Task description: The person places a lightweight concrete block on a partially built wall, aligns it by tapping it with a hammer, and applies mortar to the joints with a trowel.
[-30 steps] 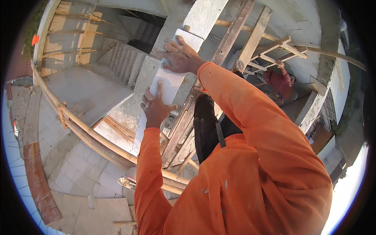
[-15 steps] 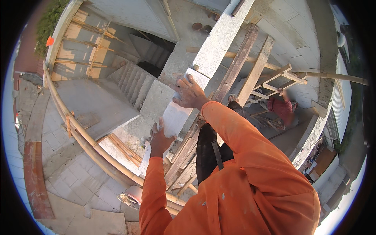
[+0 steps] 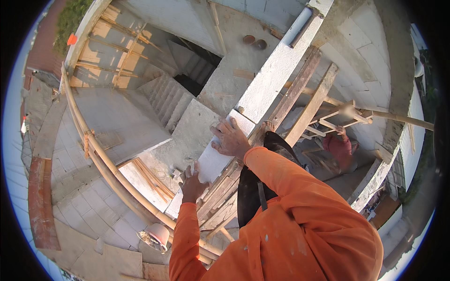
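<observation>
A white, light-looking building block (image 3: 212, 160) lies along the top of a narrow wall, its far end close to the long white wall top (image 3: 267, 77) with a thin dark joint between them. My right hand (image 3: 230, 139) rests over the block's far part, fingers spread and reaching across to its left edge. Nearer to me, my left hand (image 3: 191, 185) is at the block's left side, fingers apart and stretched forward, thumb out toward the top face. Both arms wear orange sleeves. The block's underside is hidden.
Wooden planks (image 3: 311, 105) run beside the wall, under my leg. A bamboo rail (image 3: 110, 166) curves along the left. A bucket (image 3: 157, 235) stands lower left. Stairs (image 3: 164, 100) descend far left. A dark pipe (image 3: 301, 32) lies on the wall top. Below right, another person (image 3: 340, 149) is beside a wooden ladder (image 3: 328, 122).
The whole view has shifted, so the scene sits lower and more of the bucket shows. Both hands stay at the block. The person below has moved a little.
</observation>
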`<state>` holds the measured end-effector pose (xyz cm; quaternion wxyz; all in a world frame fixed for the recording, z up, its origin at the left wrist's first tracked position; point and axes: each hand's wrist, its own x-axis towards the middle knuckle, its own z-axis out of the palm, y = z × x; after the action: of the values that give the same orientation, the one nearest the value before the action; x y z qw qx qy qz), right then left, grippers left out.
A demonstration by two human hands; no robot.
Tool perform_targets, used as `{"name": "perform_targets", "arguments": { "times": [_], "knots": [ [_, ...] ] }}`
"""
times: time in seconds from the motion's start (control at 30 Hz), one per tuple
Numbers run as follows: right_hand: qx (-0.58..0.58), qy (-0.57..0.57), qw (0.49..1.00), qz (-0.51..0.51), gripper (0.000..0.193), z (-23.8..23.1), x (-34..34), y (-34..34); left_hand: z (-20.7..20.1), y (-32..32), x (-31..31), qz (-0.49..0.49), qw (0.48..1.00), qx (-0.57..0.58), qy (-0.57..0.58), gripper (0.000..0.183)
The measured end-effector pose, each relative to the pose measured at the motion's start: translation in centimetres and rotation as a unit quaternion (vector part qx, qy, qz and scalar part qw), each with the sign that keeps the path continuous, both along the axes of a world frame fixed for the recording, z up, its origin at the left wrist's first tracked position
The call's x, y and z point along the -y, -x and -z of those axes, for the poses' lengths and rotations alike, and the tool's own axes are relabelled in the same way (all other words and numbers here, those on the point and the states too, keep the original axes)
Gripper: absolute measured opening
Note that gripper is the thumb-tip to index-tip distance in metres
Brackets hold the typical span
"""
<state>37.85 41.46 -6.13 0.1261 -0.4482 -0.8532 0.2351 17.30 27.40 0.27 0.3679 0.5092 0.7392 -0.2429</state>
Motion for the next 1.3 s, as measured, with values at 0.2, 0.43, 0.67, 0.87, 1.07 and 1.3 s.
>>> {"name": "perform_targets", "arguments": {
  "times": [0.2,0.43,0.67,0.87,1.07,1.3],
  "knots": [
    [-0.012,0.041,0.999,-0.010,0.058,-0.1,-0.4,-0.3,-4.1,-4.6,-10.2,-0.010,0.986,0.016,-0.165,0.057],
    [-0.263,0.282,0.923,-0.006,0.051,-0.8,0.4,-2.5,-0.4,-25.2,-33.3,0.076,0.870,0.307,-0.378,0.031],
    [-0.196,0.244,0.950,-0.022,0.050,-0.4,-0.5,-3.7,2.3,-39.0,-45.2,0.153,0.912,0.180,-0.334,0.053],
    [-0.116,0.204,0.972,-0.021,0.050,0.5,-0.9,-2.9,1.0,-40.4,-47.7,0.113,0.910,0.294,-0.270,0.032],
    [-0.033,0.167,0.985,-0.042,0.050,-0.1,-0.7,-0.6,-5.2,-28.1,-34.1,-0.120,0.811,0.534,-0.205,0.025],
    [0.003,0.070,0.997,-0.018,0.054,-0.3,-1.0,0.0,-7.9,-7.0,-10.0,-0.303,0.865,0.330,-0.227,0.013]
  ]
}}
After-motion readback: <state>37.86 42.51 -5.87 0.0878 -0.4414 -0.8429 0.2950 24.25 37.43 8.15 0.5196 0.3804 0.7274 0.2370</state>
